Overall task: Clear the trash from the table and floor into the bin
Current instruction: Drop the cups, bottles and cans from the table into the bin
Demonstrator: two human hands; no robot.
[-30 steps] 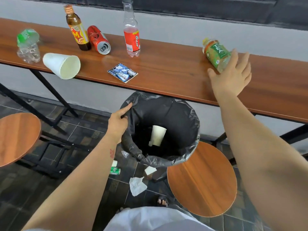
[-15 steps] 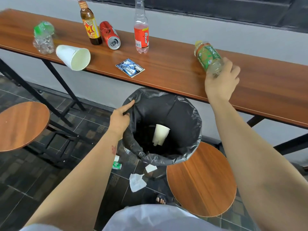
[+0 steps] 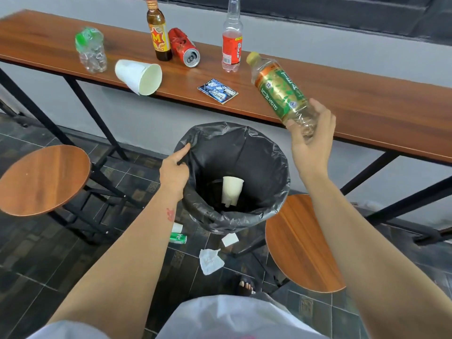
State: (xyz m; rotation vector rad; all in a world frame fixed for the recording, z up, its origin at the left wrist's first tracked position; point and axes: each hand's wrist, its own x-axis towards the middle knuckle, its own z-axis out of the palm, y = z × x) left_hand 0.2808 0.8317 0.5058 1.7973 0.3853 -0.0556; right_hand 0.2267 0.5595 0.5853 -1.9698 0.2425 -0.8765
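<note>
Right hand (image 3: 311, 140), clasping the tea bottle (image 3: 281, 90), has lifted it off the table (image 3: 367, 104) toward the bin (image 3: 276, 192).

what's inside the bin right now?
One white paper cup lies at the bottom of the bin, on the black liner. The near wall hides part of the bottom, so anything there can't be seen. The tea bottle isn't in yet.

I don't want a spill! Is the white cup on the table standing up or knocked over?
Knocked over. The white cup lies on its side on the table, its open mouth facing the table's front edge.
</note>
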